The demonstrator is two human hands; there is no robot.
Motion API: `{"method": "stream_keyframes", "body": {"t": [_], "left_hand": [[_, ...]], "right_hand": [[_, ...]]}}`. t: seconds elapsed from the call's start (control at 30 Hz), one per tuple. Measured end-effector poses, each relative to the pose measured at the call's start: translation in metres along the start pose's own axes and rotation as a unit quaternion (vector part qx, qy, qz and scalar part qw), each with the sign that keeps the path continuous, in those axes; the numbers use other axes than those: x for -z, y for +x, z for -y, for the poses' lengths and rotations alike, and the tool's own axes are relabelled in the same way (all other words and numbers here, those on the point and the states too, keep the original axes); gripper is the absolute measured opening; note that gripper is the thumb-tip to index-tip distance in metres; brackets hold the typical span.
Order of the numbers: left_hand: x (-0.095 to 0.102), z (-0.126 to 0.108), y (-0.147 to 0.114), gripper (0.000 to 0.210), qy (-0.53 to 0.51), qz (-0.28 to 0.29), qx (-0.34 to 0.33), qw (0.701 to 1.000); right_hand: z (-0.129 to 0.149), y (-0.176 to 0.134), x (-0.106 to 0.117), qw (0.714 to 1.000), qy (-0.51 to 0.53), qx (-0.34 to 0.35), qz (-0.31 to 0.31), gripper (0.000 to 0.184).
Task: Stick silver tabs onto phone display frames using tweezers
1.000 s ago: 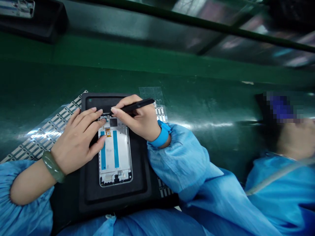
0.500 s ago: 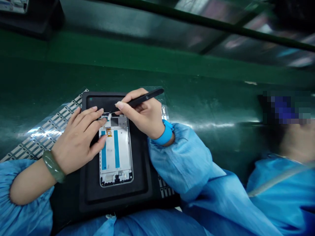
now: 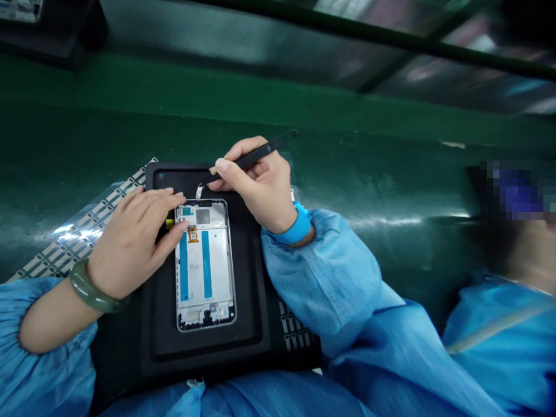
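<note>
Closest, a blue smock was seen, and past it a black tray, in which an opened phone was laid flat, its inside up. The phone's upper left edge was touched by the thumb of the left hand, whose fingers were spread loosely by the top corner; how hard the phone was pressed could not be told. A yellow bit had just been uncovered beside that edge. A bigger change was seen at the top: half a second before, a small white strip had been seen over the phone's upper part, and now it had been drawn past the top edge. So most of it, at least, seemed to have been pulled free, though a last touch at its near end could not be ruled out. The strip was held at the tip of a thin black tool, just left of the right fingertips. The tool was pinched like a pen in the right hand, which was kept apart from the phone. Farther out, a sheet of little white shapes was laid on the green bench, and a dark box was seen in the far left corner.
</note>
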State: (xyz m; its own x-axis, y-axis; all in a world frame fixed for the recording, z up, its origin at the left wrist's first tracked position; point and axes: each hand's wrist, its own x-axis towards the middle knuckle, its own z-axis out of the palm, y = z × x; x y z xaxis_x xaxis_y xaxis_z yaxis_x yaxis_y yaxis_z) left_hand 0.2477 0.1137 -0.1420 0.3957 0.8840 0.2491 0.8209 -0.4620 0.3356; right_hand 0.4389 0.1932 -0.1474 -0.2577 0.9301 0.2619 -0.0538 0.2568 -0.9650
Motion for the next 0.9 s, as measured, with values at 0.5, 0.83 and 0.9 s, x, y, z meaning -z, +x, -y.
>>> {"method": "stream_keyframes", "body": {"t": [0.5, 0.83, 0.9], "left_hand": [[0.013, -0.007, 0.046, 0.029, 0.209, 0.034, -0.119, 0.970], [0.021, 0.011, 0.033, 0.030, 0.117, 0.049, -0.084, 0.988], [0.020, 0.005, 0.041, 0.030, 0.158, 0.088, -0.075, 0.981]], "right_hand": [[-0.010, 0.003, 0.003, 0.996, 0.076, -0.037, -0.032, 0.030], [-0.011, 0.003, 0.002, 0.995, 0.081, -0.043, -0.024, 0.032], [-0.011, 0.003, 0.002, 0.995, 0.087, -0.045, -0.025, 0.032]]}}
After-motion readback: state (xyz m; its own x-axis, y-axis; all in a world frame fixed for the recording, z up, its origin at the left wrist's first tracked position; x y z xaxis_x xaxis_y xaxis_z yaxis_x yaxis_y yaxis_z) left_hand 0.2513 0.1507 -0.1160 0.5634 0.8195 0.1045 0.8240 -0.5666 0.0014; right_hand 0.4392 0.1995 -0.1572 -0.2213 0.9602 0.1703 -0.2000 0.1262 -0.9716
